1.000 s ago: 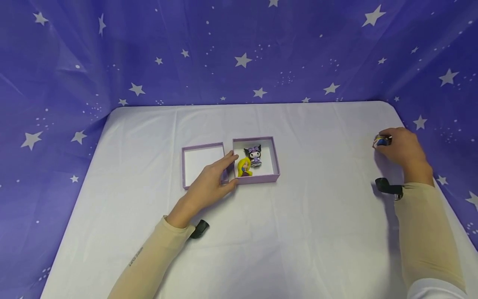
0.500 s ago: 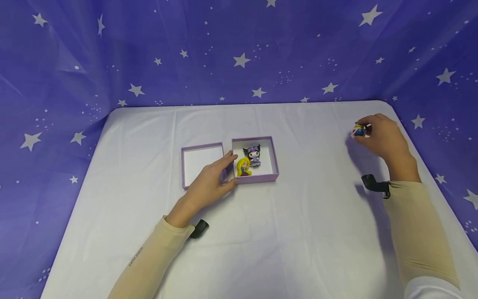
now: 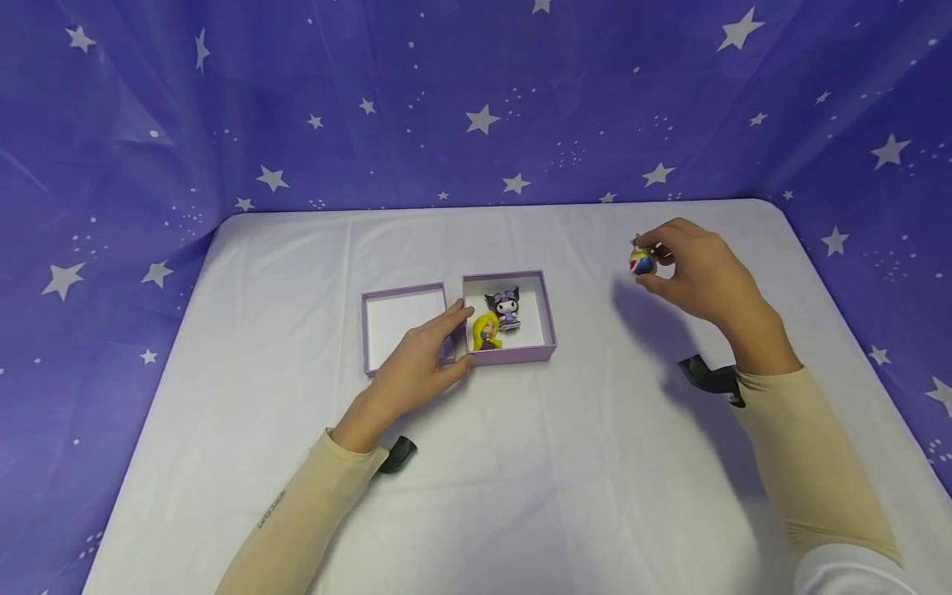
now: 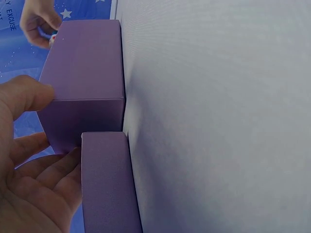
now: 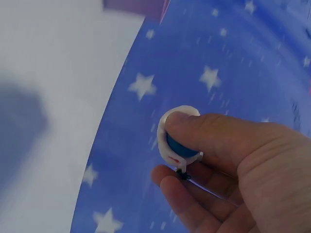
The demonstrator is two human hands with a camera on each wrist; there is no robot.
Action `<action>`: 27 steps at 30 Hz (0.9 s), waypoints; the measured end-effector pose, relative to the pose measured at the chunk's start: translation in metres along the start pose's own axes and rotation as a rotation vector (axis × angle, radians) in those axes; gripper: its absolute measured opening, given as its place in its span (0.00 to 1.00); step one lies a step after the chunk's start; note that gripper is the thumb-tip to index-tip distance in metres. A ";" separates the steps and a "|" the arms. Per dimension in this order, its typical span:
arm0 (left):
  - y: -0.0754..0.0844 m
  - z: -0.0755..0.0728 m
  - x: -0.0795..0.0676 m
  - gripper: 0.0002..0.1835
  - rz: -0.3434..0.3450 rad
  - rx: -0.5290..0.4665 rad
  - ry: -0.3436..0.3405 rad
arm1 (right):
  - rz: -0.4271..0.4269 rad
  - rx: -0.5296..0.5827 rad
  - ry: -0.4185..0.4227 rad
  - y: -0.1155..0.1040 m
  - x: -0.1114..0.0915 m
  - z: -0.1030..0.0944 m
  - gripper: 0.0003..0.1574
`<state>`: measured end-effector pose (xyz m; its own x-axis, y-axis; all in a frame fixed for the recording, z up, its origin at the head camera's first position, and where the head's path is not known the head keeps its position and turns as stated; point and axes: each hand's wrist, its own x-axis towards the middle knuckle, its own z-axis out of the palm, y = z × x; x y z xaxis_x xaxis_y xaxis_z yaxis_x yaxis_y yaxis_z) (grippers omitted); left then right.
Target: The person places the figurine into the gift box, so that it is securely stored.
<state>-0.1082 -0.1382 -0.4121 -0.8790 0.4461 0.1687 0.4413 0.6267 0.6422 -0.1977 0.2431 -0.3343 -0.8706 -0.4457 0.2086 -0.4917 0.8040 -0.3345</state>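
Observation:
In the head view, my left hand (image 3: 416, 368) holds the left side of an open purple box (image 3: 550, 318), thumb by its front corner. The left wrist view shows the thumb on the purple box (image 4: 87, 63) and the other fingers at its far edge. Two toy figures lie inside: a yellow-haired one (image 3: 486, 330) and a black-and-purple one (image 3: 506, 307). My right hand (image 3: 702, 273) pinches a small blue, white, yellow and red figurine (image 3: 642, 262) above the table's right half. The right wrist view shows the figurine (image 5: 167, 145) between thumb and fingers, partly hidden.
A shallow purple lid (image 3: 397, 322) lies hollow side up, just left of the box and partly under my left hand. White cloth covers the table (image 3: 595, 463). A purple star-printed curtain (image 3: 416, 165) stands behind and on both sides.
My right hand has carried the figurine leftward from the table's right edge towards the box. My left hand, the box and the two figures inside stay where they were.

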 end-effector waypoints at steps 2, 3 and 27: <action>0.000 0.000 0.000 0.36 0.000 0.001 0.001 | -0.051 0.020 -0.010 -0.013 0.003 0.004 0.27; 0.000 0.000 0.000 0.36 0.000 0.002 0.002 | -0.074 0.030 -0.020 -0.020 0.004 0.007 0.27; -0.001 0.000 0.000 0.36 -0.002 -0.003 -0.003 | -0.155 -0.005 -0.408 -0.103 0.038 0.073 0.22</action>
<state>-0.1086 -0.1386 -0.4124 -0.8794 0.4464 0.1655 0.4389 0.6258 0.6447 -0.1817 0.1144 -0.3589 -0.7230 -0.6795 -0.1251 -0.6179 0.7169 -0.3228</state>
